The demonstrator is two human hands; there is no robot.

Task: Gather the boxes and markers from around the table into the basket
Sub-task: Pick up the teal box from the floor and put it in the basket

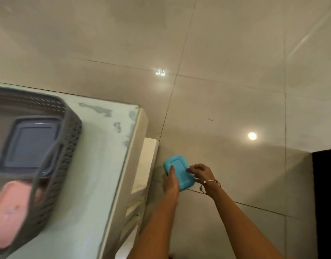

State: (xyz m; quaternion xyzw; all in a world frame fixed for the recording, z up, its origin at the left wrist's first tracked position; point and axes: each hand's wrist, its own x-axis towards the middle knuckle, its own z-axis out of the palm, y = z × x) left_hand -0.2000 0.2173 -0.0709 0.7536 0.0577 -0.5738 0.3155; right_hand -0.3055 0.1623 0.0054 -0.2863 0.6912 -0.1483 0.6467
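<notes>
A small turquoise box with a lid is down by the floor beside the table's leg, below the table's right edge. My left hand grips its near left side and my right hand, with a bracelet on the wrist, grips its right side. On the table at the left stands a grey woven basket. Inside it lie a grey-blue box and a pink box. No markers are in view.
The white glass-topped table fills the lower left; its leg stands just left of the turquoise box. Glossy beige floor tiles spread beyond. A dark object stands at the right edge.
</notes>
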